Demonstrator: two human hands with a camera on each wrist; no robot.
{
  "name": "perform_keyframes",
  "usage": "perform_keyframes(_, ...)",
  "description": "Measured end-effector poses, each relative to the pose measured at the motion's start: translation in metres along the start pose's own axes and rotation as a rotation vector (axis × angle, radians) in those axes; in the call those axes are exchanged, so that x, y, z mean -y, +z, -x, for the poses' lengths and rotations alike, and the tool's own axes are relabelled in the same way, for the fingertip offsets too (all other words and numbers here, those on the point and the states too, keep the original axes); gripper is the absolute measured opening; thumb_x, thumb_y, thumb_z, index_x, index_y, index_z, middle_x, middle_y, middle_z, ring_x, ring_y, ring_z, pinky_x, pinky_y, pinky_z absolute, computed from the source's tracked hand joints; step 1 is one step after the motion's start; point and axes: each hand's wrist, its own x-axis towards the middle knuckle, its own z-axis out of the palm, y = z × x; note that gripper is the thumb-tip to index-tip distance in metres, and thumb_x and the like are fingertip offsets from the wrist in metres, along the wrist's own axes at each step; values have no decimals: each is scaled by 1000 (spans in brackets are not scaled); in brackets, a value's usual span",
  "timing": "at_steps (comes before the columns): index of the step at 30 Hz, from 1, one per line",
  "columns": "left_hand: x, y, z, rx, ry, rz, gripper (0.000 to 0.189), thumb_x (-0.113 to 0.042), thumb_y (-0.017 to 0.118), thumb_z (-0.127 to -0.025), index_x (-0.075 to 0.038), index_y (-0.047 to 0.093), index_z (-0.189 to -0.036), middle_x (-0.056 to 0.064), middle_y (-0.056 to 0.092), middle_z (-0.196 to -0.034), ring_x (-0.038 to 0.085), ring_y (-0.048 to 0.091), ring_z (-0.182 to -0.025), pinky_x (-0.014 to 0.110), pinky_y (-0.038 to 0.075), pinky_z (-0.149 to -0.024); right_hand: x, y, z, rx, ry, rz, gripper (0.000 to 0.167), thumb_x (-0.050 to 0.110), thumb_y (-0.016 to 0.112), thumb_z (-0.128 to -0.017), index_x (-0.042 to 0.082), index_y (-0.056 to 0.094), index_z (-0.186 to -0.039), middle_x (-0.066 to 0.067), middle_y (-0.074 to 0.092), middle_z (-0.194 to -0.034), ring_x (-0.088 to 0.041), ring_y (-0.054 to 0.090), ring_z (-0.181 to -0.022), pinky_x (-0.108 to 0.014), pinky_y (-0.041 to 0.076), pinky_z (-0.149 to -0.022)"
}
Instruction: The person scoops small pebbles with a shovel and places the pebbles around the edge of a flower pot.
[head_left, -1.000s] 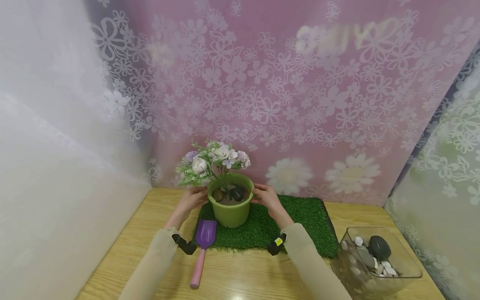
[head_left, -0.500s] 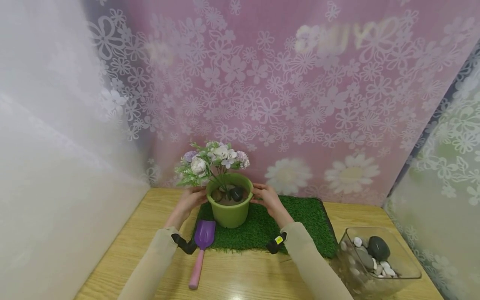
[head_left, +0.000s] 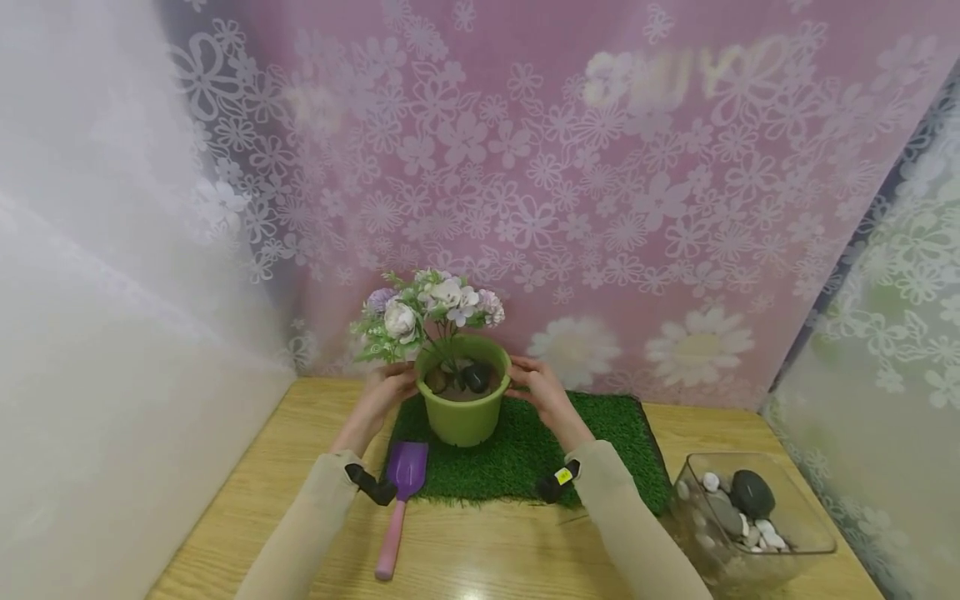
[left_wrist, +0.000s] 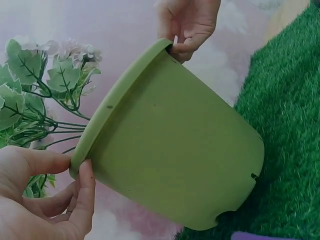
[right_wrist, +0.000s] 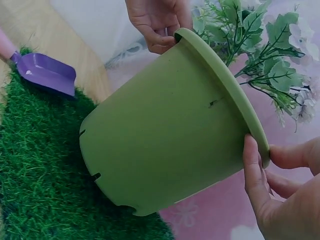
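A green flower pot [head_left: 462, 421] is held between both hands, over the artificial grass mat [head_left: 592, 450]. My left hand [head_left: 379, 398] pinches its rim on the left, thumb above and fingers under the lip, as the left wrist view shows. On the opposite side the right hand [right_wrist: 285, 187] grips the rim the same way. White and lilac flowers [head_left: 435, 308] with green leaves rise from the pot, leaning left. Inside, a black stone [head_left: 477, 377] and a brown one lie around the stems. Whether the pot's base touches the grass is hard to tell.
A trowel [head_left: 407, 469] with purple blade and pink handle lies partly on the mat, near the left forearm. At the right stands a clear container [head_left: 817, 552] with dark and white stones [head_left: 752, 494]. A pink flowered curtain [head_left: 525, 167] hangs behind the table.
Held by both hands, the flower pot has shifted slightly upward in the head view during the last half second. Before that it stayed nearly still. The trowel and container keep their places.
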Motion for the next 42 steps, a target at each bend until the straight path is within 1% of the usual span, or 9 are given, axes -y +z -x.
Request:
perform_keyframes(4, -9, 7, 2, 5, 6, -9, 49, -8, 56, -102, 11, 44, -146, 29, 47, -145, 27, 58, -117, 40, 48, -105, 8, -7, 4, 12, -22, 7, 44, 12, 52, -106, 2, 49, -148, -25, 53, -138, -14, 62, -93, -50, 48, -104)
perform_keyframes(9, -15, 16, 4, 37, 18, -9, 49, -8, 55, -103, 11, 42, -147, 30, 45, -147, 32, 56, -123, 42, 46, -107, 15, -14, 9, 7, -18, 11, 45, 11, 51, -106, 1, 46, -150, -26, 52, -141, -18, 63, -99, -47, 49, -103)
perform_keyframes(12, -17, 20, 4, 41, 27, -18, 48, -9, 55, -103, 10, 43, -146, 29, 46, -147, 34, 56, -124, 43, 45, -108, 17, -17, 11, -11, -12, -3, 46, 10, 52, -106, 1, 46, -150, -26, 53, -141, -22, 63, -103, -48, 49, -103)
perform_keyframes(16, -18, 28, 3, 35, 32, -15, 47, -8, 58, -102, 11, 46, -144, 30, 50, -143, 26, 63, -112, 43, 48, -106, 14, -24, 14, -31, -12, -4, 46, 10, 51, -106, -1, 45, -150, -25, 51, -142, -27, 62, -110, -49, 48, -104)
perform_keyframes(19, -19, 36, 2, 52, 37, -5, 46, -6, 57, -102, 12, 46, -143, 32, 51, -140, 19, 65, -102, 45, 48, -105, 12, -31, 17, -47, -7, 5, 45, 10, 50, -106, -1, 45, -150, -25, 50, -143, -27, 61, -111, -45, 50, -102)
perform_keyframes(22, -20, 45, 2, 68, 39, 5, 46, -4, 57, -102, 13, 45, -143, 33, 51, -138, 17, 66, -98, 48, 47, -105, 11, -40, 21, -75, -2, 11, 45, 12, 50, -106, 1, 45, -150, -25, 50, -143, -23, 61, -108, -38, 53, -97)
perform_keyframes(30, -19, 72, 0, 84, 47, 62, 45, 1, 59, -98, 16, 47, -139, 33, 53, -134, 26, 66, -103, 46, 50, -102, 14, -63, 34, -117, -6, 22, 47, 15, 50, -107, 1, 44, -151, -25, 49, -143, -18, 61, -103, -33, 54, -94)
perform_keyframes(37, -16, 87, -1, 108, 29, 60, 45, -3, 62, -99, 11, 50, -140, 29, 54, -134, 39, 63, -117, 43, 52, -100, 13, -77, 44, -138, -20, -10, 46, 13, 50, -107, -1, 44, -151, -27, 51, -140, -18, 62, -102, -28, 56, -86)
perform_keyframes(42, -11, 94, -4, 116, -7, 73, 46, -7, 63, -99, 6, 50, -142, 27, 54, -136, 38, 61, -119, 46, 49, -104, 10, -83, 48, -159, -14, -23, 47, 13, 51, -107, -1, 44, -151, -26, 49, -142, -20, 62, -104, -27, 56, -85)
